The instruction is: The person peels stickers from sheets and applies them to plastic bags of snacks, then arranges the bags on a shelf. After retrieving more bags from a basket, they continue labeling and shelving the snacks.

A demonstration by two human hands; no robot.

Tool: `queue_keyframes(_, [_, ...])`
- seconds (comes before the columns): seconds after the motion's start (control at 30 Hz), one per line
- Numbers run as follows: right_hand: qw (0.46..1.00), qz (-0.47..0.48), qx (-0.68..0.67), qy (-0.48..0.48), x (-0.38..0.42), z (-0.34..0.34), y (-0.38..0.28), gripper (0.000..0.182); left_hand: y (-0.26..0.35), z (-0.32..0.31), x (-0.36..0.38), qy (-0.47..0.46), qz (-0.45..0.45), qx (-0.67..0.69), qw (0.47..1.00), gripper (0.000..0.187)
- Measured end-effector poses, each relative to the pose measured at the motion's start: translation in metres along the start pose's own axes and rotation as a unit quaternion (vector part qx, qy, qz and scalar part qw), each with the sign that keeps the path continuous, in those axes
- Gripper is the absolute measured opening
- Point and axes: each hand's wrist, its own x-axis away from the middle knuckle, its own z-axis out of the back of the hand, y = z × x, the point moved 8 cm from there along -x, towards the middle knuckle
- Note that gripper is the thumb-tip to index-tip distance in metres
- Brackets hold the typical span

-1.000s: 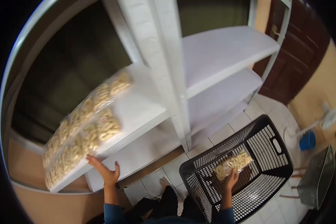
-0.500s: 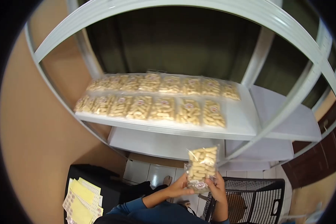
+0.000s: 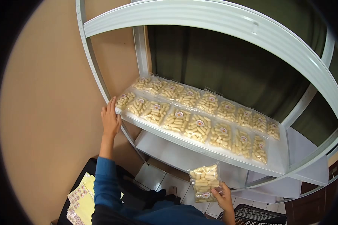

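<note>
Left hand (image 3: 111,119) was at the left end of the white shelf (image 3: 276,155), fingers slightly bent and holding no bag, right hand (image 3: 223,197) was gripping a clear bag of finger-shaped snacks (image 3: 205,182) in front of the shelf, below two rows of labelled snack bags (image 3: 199,127).

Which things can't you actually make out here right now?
All in the head view:
- Wording on the round labels: too small.
- Right hand: some fingers hidden behind the held packet.
- Yellow sheets: partly covered by the left sleeve.
- Basket: cut off by the bottom edge.
- Lower shelf: back hidden by the upper shelf.
</note>
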Motion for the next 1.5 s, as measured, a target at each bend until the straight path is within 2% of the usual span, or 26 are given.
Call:
queue_keyframes(0.07, [1.0, -0.027, 0.012, -0.011, -0.005, -0.01, 0.003, 0.025, -0.005, -0.014, -0.011, -0.079, -0.037, -0.012, 0.996, 0.071])
queue_keyframes(0.13, [0.999, 0.022, 0.037, -0.02, -0.006, -0.022, -0.004, 0.026, -0.001, -0.017, -0.018, -0.091, -0.05, -0.006, 0.995, 0.07])
queue_keyframes(0.2, [0.999, -0.001, 0.032, -0.025, -0.001, -0.027, 0.0, 0.026, -0.002, -0.024, -0.018, -0.11, -0.062, -0.002, 0.992, 0.07])
queue_keyframes(0.27, [0.999, -0.019, 0.035, -0.031, 0.003, -0.028, 0.006, 0.026, -0.023, -0.045, -0.018, -0.193, 0.02, -0.061, 0.979, 0.07])
queue_keyframes(0.3, [0.999, -0.018, 0.035, -0.03, 0.004, -0.027, 0.007, 0.026, -0.018, -0.042, -0.018, -0.191, 0.02, -0.06, 0.979, 0.07])
queue_keyframes(0.37, [0.998, -0.005, 0.058, -0.023, 0.009, -0.024, 0.003, 0.026, 0.009, -0.021, -0.022, -0.09, -0.034, -0.007, 0.995, 0.069])
queue_keyframes(0.4, [0.998, -0.007, 0.057, -0.021, 0.011, -0.022, 0.006, 0.026, 0.013, -0.025, -0.019, -0.092, -0.036, -0.006, 0.995, 0.069])
queue_keyframes(0.47, [0.999, -0.024, 0.041, 0.001, 0.016, -0.014, 0.013, 0.025, 0.033, -0.044, -0.008, -0.166, -0.118, -0.004, 0.979, 0.069])
queue_keyframes(0.5, [0.999, -0.027, 0.04, 0.001, 0.02, -0.014, 0.014, 0.025, 0.037, -0.046, -0.004, -0.17, -0.119, -0.005, 0.978, 0.069])
queue_keyframes(0.57, [0.999, -0.008, 0.031, 0.022, 0.022, -0.011, 0.009, 0.024, 0.05, -0.036, -0.007, -0.11, -0.118, 0.021, 0.987, 0.069])
queue_keyframes(0.63, [1.0, 0.006, 0.008, 0.018, 0.024, -0.01, 0.013, 0.025, 0.072, -0.027, -0.004, -0.097, -0.131, 0.047, 0.985, 0.07])
queue_keyframes(0.7, [0.999, -0.017, -0.019, 0.028, 0.027, -0.009, 0.011, 0.027, 0.1, -0.034, 0.009, -0.164, -0.189, 0.115, 0.961, 0.071])
queue_keyframes(0.73, [0.999, -0.017, -0.02, 0.026, 0.028, -0.008, 0.012, 0.027, 0.106, -0.042, 0.016, -0.226, -0.173, 0.128, 0.95, 0.07])
queue_keyframes(0.77, [0.999, -0.024, -0.019, 0.024, 0.028, -0.007, 0.016, 0.028, 0.109, -0.042, 0.018, -0.226, -0.173, 0.126, 0.95, 0.07])
queue_keyframes(0.83, [0.999, -0.031, -0.02, 0.025, 0.028, -0.004, 0.023, 0.029, 0.114, -0.035, 0.014, -0.148, -0.17, 0.107, 0.968, 0.068])
queue_keyframes(0.93, [0.999, 0.01, -0.031, 0.033, 0.03, 0.002, 0.023, 0.029, 0.147, -0.028, 0.022, -0.139, -0.222, 0.146, 0.954, 0.064])
queue_keyframes(0.97, [0.998, 0.013, -0.047, 0.037, 0.03, 0.004, 0.024, 0.029, 0.154, -0.031, 0.025, -0.14, -0.224, 0.147, 0.953, 0.064])
queue_keyframes(1.03, [0.997, 0.015, -0.063, 0.043, 0.033, 0.009, 0.024, 0.03, 0.168, -0.048, 0.041, -0.227, -0.241, 0.161, 0.93, 0.059])
queue_keyframes(1.1, [0.998, 0.008, -0.044, 0.039, 0.036, 0.013, 0.02, 0.028, 0.173, -0.052, 0.041, -0.226, -0.237, 0.154, 0.932, 0.055])
queue_keyframes(1.17, [0.997, 0.015, -0.056, 0.053, 0.038, 0.019, 0.017, 0.029, 0.185, -0.041, 0.035, -0.155, -0.255, 0.128, 0.946, 0.052])
queue_keyframes(1.23, [0.995, 0.021, -0.069, 0.065, 0.04, 0.025, 0.018, 0.03, 0.204, -0.036, 0.033, -0.155, -0.271, 0.145, 0.939, 0.049])
queue_keyframes(1.33, [0.996, 0.008, -0.038, 0.075, 0.043, 0.034, 0.023, 0.029, 0.236, -0.036, 0.044, -0.198, -0.302, 0.223, 0.905, 0.043])
queue_keyframes(1.43, [0.993, 0.023, -0.059, 0.103, 0.047, 0.04, 0.015, 0.028, 0.247, -0.06, 0.064, -0.254, -0.319, 0.216, 0.887, 0.038])
queue_keyframes(1.5, [0.992, 0.028, -0.056, 0.114, 0.051, 0.046, 0.013, 0.027, 0.25, -0.059, 0.062, -0.241, -0.316, 0.222, 0.891, 0.036])
